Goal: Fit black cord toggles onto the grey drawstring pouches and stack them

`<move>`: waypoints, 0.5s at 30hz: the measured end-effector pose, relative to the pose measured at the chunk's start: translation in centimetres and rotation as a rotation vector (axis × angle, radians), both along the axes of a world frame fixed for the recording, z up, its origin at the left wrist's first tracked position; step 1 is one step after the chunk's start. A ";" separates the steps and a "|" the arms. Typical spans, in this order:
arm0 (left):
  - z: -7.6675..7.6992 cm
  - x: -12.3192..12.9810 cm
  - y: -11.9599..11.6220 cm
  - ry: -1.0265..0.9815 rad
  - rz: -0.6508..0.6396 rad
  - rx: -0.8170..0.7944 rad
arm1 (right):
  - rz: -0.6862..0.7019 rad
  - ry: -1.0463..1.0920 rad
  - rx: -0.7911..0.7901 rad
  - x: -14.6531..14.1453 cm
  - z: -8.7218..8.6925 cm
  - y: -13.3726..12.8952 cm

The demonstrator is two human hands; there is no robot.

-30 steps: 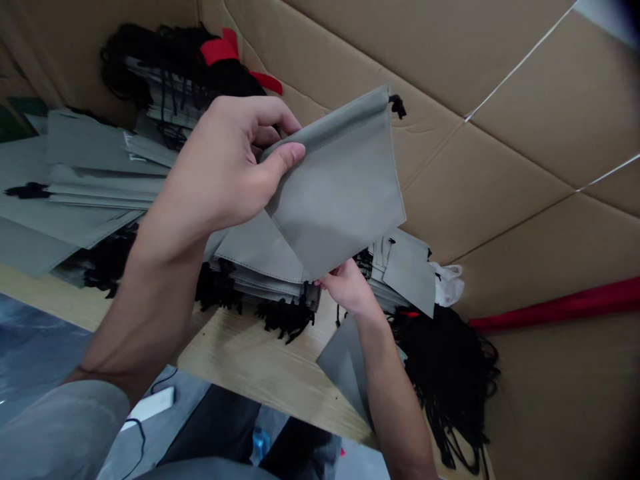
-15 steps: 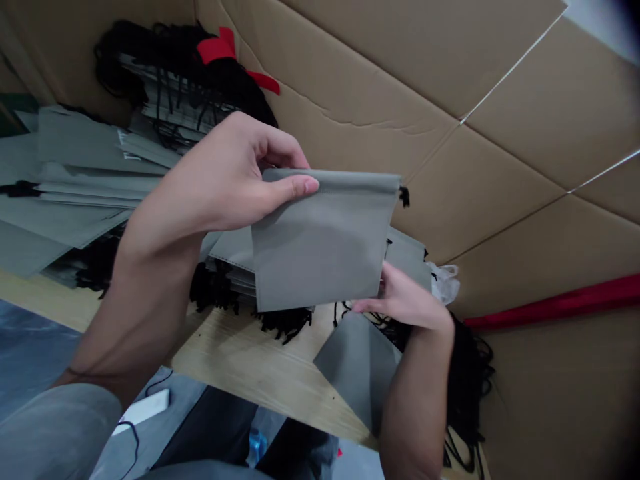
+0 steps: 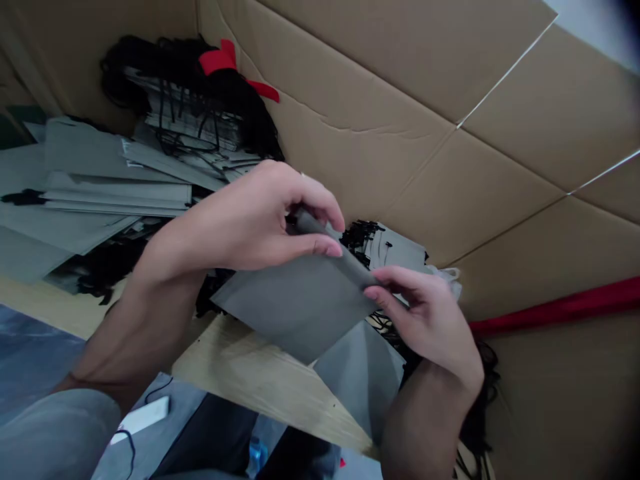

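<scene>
A grey fabric drawstring pouch [image 3: 300,303] hangs tilted between my two hands, its hemmed top edge sloping down to the right. My left hand [image 3: 273,217] pinches that hem near its upper left end, thumb in front and fingers behind. My right hand [image 3: 430,310] is closed on the lower right end of the same hem between thumb and fingers. Just below it, another grey pouch [image 3: 360,373] lies at the table's edge, partly hidden by my right forearm. Behind my hands, more grey pouches [image 3: 400,247] with black cord ends lie on the table.
Loose grey pouches [image 3: 100,150] spread over the left side. Behind them is a stack with black cords [image 3: 190,87] and a red strip [image 3: 219,60]. Cardboard walls [image 3: 360,87] enclose the back and right. A white device [image 3: 143,419] with a cable rests below the wooden table [image 3: 240,367].
The held pouch has tipped, its right end now lower. My right hand has moved from the pouch's lower side to the hem; my left hand has come down and right.
</scene>
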State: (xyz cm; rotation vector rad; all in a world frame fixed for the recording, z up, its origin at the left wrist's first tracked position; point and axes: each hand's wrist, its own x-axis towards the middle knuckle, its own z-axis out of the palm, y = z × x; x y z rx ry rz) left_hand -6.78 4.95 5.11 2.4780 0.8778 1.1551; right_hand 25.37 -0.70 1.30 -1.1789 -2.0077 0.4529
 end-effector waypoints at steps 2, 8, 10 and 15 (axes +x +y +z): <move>0.6 -1.1 -0.6 -0.072 0.070 0.044 | -0.119 0.270 -0.060 0.9 -0.5 1.2; 1.0 -4.1 -0.3 0.007 0.288 -0.113 | -0.177 0.548 -0.240 -0.6 -2.7 4.9; 0.7 -4.0 0.7 0.045 0.427 -0.140 | -0.146 0.537 -0.300 -2.4 -3.4 5.6; -1.1 -4.3 4.7 0.153 0.536 -0.185 | -0.130 0.469 -0.358 -6.5 -5.5 6.3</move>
